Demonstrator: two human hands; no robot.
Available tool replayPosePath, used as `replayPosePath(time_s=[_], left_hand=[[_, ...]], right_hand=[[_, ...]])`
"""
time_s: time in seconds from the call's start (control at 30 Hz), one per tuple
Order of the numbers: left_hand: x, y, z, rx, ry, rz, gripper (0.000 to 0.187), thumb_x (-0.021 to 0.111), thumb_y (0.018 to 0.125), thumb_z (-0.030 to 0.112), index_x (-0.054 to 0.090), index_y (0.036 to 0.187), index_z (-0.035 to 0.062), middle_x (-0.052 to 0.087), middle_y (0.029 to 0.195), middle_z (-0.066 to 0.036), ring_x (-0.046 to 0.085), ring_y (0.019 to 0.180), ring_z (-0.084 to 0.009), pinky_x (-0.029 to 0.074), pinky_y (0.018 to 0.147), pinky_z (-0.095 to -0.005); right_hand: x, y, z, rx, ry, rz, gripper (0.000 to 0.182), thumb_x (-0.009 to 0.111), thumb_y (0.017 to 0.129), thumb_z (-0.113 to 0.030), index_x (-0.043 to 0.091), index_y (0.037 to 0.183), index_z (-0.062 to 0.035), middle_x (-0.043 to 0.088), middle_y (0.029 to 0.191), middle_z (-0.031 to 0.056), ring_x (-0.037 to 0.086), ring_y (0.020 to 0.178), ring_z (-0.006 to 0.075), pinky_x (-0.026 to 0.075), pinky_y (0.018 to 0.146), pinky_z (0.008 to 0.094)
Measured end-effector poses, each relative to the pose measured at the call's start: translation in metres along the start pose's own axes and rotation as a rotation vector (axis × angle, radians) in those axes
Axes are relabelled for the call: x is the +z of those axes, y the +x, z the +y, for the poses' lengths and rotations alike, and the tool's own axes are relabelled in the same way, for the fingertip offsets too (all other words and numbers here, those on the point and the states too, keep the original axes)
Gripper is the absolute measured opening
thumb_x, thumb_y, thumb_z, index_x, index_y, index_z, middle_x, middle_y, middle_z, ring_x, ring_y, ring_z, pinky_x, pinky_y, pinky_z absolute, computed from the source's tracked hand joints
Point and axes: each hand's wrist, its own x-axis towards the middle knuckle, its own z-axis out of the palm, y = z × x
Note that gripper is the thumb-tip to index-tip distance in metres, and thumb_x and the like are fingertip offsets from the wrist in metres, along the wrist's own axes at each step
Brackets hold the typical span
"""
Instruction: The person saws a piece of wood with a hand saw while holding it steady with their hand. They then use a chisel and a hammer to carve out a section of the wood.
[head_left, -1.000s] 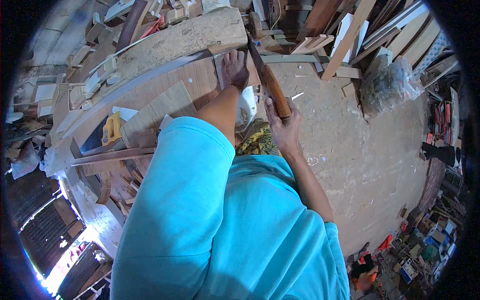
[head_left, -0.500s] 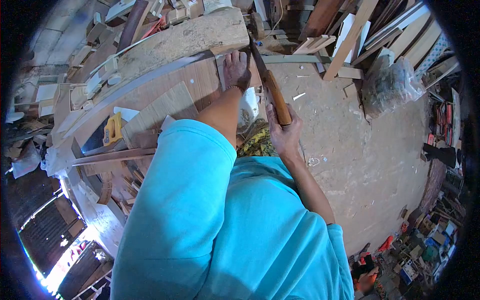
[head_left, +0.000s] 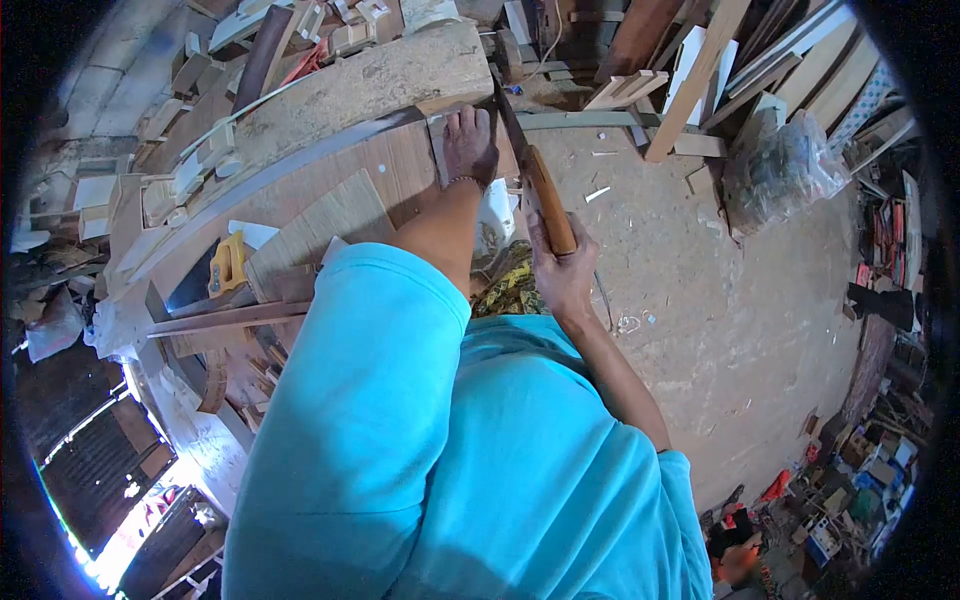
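Toward the top centre, my left hand presses down on a wooden board on the bench, its fingers bent over near the board's right end. Just right of it, my right hand is wrapped round the lower end of the wooden handle of a long dark-bladed tool. The dark blade runs up from the handle along the board's right end, beside my left hand. Whether its edge touches the board cannot be made out.
A yellow-handled saw lies at the left of the bench, near a loose wood panel. A thick wooden slab lies beyond the board. Plastic bag and leaning planks stand at the upper right.
The tool and my right hand have shifted slightly up and left in view. My left hand stays on the board, almost unmoved.
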Motion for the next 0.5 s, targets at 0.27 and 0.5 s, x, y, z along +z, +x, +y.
replayPosePath(time_s=[0.27, 0.5], left_hand=[[-0.003, 0.0, 0.005, -0.026, -0.043, -0.007, 0.017, 0.051, 0.075, 0.015, 0.051, 0.09, 0.0078, 0.049, 0.096, -0.011, 0.046, 0.098, -0.0297, 0.039, 0.085, -0.0398], [0.004, 0.001, -0.001, -0.034, 0.022, -0.066, 0.017, 0.049, 0.077, 0.014, 0.05, 0.093, 0.008, 0.048, 0.101, -0.01, 0.045, 0.101, -0.0285, 0.039, 0.086, -0.0396]], right_hand=[[0.014, 0.011, 0.016, 0.015, 0.108, 0.087, 0.019, 0.063, 0.079, -0.017, 0.058, 0.083, 0.0011, 0.058, 0.06, 0.0179, 0.061, 0.055, 0.0264, 0.044, 0.05, 0.0354], [0.01, 0.012, 0.013, 0.034, 0.106, 0.006, 0.019, 0.063, 0.08, -0.017, 0.058, 0.084, 0.0013, 0.056, 0.057, 0.0111, 0.055, 0.05, 0.0166, 0.043, 0.048, 0.0314]])
